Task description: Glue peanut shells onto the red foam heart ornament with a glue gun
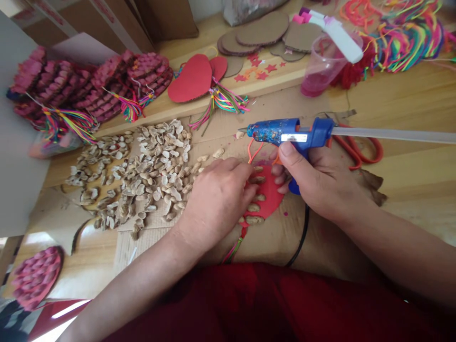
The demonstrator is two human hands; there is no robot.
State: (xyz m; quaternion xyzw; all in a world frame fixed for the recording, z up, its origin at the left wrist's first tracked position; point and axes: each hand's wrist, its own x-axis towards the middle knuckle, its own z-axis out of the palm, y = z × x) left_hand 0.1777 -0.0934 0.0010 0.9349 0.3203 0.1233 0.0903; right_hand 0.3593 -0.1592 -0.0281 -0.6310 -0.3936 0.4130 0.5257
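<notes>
In the head view, grips a blotched blue glue gun [272, 130] with the right hand [320, 175] curled round it, and bends the half-curled left hand [223, 190] over a flat red cut-out [271, 197] at near middle, beside ridged peanut shells [254, 220] on it; cannot tell whether pinching one. To the left, shows a pale, rough heap of loose shells [156, 166]. Beneath, reveals flat cardboard [324, 242] over a glossy wooden table [409, 104], with knobbly pink pieces [114, 71] stacked at far left before brown boxes [81, 23].
</notes>
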